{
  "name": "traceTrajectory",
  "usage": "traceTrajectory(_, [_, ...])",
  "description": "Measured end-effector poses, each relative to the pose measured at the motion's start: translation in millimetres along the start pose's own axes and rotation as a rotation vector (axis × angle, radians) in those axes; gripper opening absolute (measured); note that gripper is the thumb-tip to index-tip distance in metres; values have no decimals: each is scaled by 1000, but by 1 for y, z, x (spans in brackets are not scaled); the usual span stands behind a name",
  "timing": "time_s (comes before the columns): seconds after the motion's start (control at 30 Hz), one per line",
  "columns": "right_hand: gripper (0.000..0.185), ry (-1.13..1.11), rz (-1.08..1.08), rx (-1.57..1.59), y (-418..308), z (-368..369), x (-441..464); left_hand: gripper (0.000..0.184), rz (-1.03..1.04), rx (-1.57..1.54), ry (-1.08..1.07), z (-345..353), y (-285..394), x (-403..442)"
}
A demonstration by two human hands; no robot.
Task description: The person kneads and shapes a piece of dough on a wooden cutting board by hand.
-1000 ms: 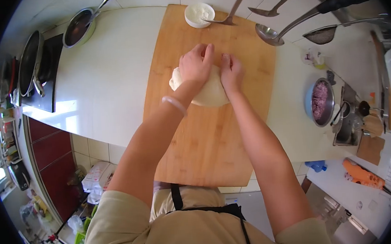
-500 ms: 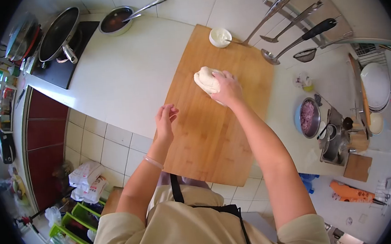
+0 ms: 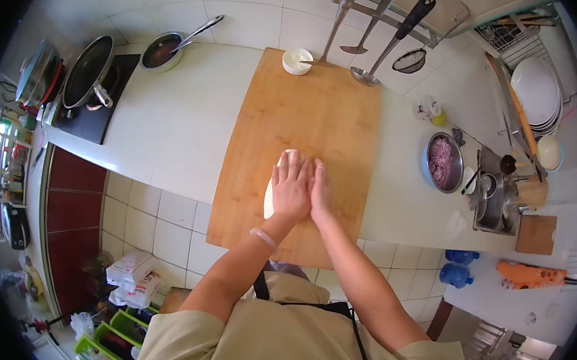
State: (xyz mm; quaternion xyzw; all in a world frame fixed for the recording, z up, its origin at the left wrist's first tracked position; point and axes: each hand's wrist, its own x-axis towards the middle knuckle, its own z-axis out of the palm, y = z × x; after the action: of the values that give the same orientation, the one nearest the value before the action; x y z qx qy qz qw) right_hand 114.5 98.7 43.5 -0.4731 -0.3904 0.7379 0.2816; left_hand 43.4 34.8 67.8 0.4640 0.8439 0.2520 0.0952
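A lump of white dough (image 3: 269, 200) lies on the wooden board (image 3: 324, 114), mostly covered by my hands. My left hand (image 3: 292, 188) rests flat over its top with fingers spread. Beside it, my right hand (image 3: 321, 190) lies close against the left, fingers stretched out at the dough's right side. How much the right palm touches the dough is hidden. Neither hand is wrapped round anything.
At the board's far edge stands a small white bowl (image 3: 297, 61). Ladles (image 3: 365, 75) and a strainer (image 3: 409, 61) hang above. To the right are a metal bowl of chopped purple food (image 3: 442, 162) and a sink (image 3: 493, 202); a frying pan (image 3: 87, 72) sits far left.
The dough has come nearer to me and slightly left. My left hand has moved from the board's left edge onto it, and my right hand has drawn back alongside.
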Motion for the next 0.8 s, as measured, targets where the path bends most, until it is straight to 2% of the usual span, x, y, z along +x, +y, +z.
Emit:
traceTrajectory(0.07, [55,-9,-233,-523,-15,31,-17,56,67,63,-17,-5,-6,-4])
traceTrajectory(0.1, [55,53,-490,-590,16,27,-6,52,77,89,60,1,-11,-6])
traceTrajectory(0.13, [53,65,-592,-606,45,20,6,52,80,102,49,9,-18,-6])
traceTrajectory(0.2, [51,71,-663,-698,29,20,-1,48,146,182,150,25,-29,-5])
traceTrajectory(0.23, [51,78,-648,-692,28,18,3,43,146,177,198,27,-28,1])
traceTrajectory(0.4, [46,107,-608,-584,25,26,48,38,110,170,127,30,-30,46])
traceTrajectory(0.53, [42,172,-416,-554,2,39,79,36,20,166,81,33,-31,84])
traceTrajectory(0.6, [39,230,-429,-639,-5,45,99,35,4,180,112,44,-36,99])
traceTrajectory(0.67, [38,312,-405,-590,-16,55,113,35,-94,147,32,44,-36,114])
traceTrajectory(0.77, [46,352,-182,-778,-37,60,122,34,-123,138,8,47,-39,129])
traceTrajectory(0.8, [46,366,-201,-773,-36,59,125,34,-148,140,-18,48,-40,130])
